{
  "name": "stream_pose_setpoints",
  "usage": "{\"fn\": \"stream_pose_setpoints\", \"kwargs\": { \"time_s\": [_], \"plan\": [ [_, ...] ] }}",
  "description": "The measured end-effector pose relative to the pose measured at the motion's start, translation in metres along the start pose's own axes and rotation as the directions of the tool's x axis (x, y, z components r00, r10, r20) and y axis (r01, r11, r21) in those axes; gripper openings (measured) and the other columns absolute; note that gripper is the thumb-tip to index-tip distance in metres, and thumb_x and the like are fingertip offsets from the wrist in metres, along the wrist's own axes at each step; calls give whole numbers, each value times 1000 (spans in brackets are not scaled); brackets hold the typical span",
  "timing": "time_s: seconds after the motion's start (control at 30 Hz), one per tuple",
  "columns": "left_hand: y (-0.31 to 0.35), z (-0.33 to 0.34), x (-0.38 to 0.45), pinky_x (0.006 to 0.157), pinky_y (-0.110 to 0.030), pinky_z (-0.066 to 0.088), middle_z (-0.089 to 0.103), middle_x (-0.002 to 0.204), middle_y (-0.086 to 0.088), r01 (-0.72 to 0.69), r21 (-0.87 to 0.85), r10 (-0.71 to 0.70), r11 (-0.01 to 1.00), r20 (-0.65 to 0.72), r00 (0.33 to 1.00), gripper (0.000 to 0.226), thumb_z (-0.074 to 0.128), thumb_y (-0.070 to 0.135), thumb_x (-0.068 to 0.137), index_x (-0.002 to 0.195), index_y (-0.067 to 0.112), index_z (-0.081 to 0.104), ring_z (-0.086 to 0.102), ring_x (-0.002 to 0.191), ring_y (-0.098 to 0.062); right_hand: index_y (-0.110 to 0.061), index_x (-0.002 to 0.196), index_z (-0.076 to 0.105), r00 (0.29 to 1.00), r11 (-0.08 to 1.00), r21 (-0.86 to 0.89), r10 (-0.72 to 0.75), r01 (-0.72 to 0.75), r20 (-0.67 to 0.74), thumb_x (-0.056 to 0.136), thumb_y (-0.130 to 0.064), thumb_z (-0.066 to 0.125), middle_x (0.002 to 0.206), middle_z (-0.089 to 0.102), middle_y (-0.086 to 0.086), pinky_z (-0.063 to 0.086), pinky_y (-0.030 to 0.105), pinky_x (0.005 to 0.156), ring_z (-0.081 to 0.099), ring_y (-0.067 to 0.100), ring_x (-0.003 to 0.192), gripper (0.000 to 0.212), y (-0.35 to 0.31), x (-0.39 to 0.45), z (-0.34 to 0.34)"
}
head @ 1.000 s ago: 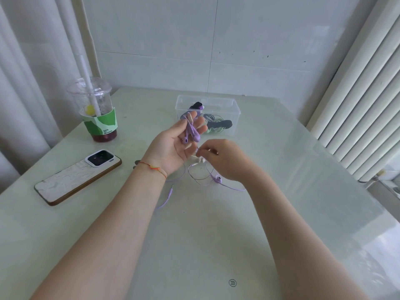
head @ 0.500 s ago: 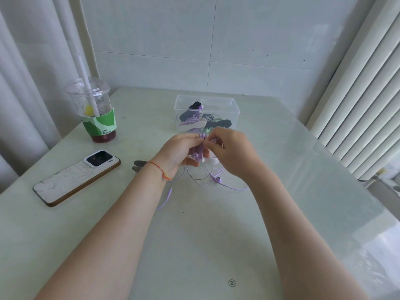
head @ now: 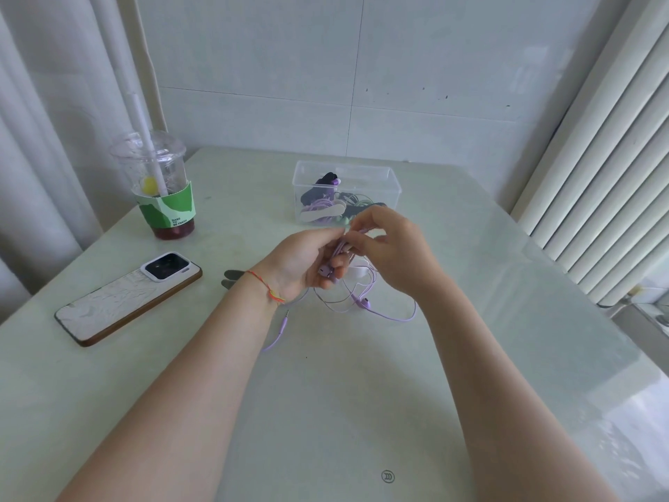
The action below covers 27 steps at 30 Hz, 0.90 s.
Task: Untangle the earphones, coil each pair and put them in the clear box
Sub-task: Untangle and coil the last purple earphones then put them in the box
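Note:
My left hand (head: 304, 262) grips the purple earphones (head: 380, 312) by their earbuds, fingers curled round them above the table. My right hand (head: 394, 251) pinches the purple cord just beside the left fingertips. Loose loops of the cord hang down and lie on the table under both hands, and the plug end (head: 280, 329) trails out below my left wrist. The clear box (head: 392, 182) stands just behind my hands and holds several coiled earphones, purple, black and green ones among them.
A plastic cup (head: 159, 186) with a straw and green sleeve stands at the back left. A phone (head: 126, 298) lies face down left of my hands. Two grey clips (head: 231, 279) lie by my left wrist. Curtains hang left, blinds right.
My left hand has closed from palm-up and open round the earbuds. My right hand rose from the table to the left fingertips and now pinches the cord there.

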State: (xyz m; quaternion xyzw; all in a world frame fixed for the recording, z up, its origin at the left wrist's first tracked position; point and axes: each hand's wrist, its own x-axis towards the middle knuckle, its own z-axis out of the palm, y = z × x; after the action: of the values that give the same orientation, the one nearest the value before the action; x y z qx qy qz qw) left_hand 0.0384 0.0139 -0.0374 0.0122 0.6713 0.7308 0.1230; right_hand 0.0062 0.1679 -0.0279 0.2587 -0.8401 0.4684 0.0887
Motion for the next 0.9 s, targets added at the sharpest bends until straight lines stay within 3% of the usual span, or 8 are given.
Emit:
{"fn": "stream_pose_setpoints", "kwargs": {
  "time_s": [0.07,0.17,0.3,0.5,0.6,0.9],
  "plan": [
    [-1,-2,0,46,-23,18,38,58,4,-3,-43,5,999,41,999,35,40,30,102,76,18,61,41,54,-14,-12,87,61,995,986,148,65,-75,74,90,-10,64,91,69,2,54,32,80,65,13,76,5,-1,-1,-2],
    [-4,-3,1,45,-22,13,36,58,5,-8,-13,8,1000,36,999,27,40,25,102,82,15,54,42,52,-11,-6,89,61,990,967,229,86,-110,114,91,-7,63,86,70,9,55,37,81,68,20,77,3,1,-1,-4],
    [-6,-4,2,42,-19,11,38,58,5,38,-19,-39,999,-32,999,23,43,24,101,82,16,51,45,50,-11,-8,84,64,990,966,230,96,-118,104,87,-5,68,80,70,3,57,44,81,70,19,73,6,4,-1,-3],
    [-5,-2,5,34,-15,12,36,53,8,103,-29,-105,994,-79,991,14,40,22,102,93,16,49,43,44,-8,-4,80,66,988,960,238,134,-149,78,82,-5,74,72,70,2,56,36,72,68,14,66,9,4,-2,-1],
    [-6,-4,6,34,-16,12,35,50,8,103,25,-100,994,-97,990,20,39,23,101,84,17,48,43,42,-9,-4,80,67,986,961,229,142,-157,82,81,-6,76,72,69,6,53,35,69,65,17,66,9,3,-2,1],
    [-8,-10,4,37,-16,11,34,49,9,24,42,-18,999,-118,993,26,41,13,102,76,17,45,39,39,-7,-12,80,62,960,956,228,129,-187,247,79,-3,77,80,70,6,55,39,76,64,18,71,17,3,-4,1]
  ]
}}
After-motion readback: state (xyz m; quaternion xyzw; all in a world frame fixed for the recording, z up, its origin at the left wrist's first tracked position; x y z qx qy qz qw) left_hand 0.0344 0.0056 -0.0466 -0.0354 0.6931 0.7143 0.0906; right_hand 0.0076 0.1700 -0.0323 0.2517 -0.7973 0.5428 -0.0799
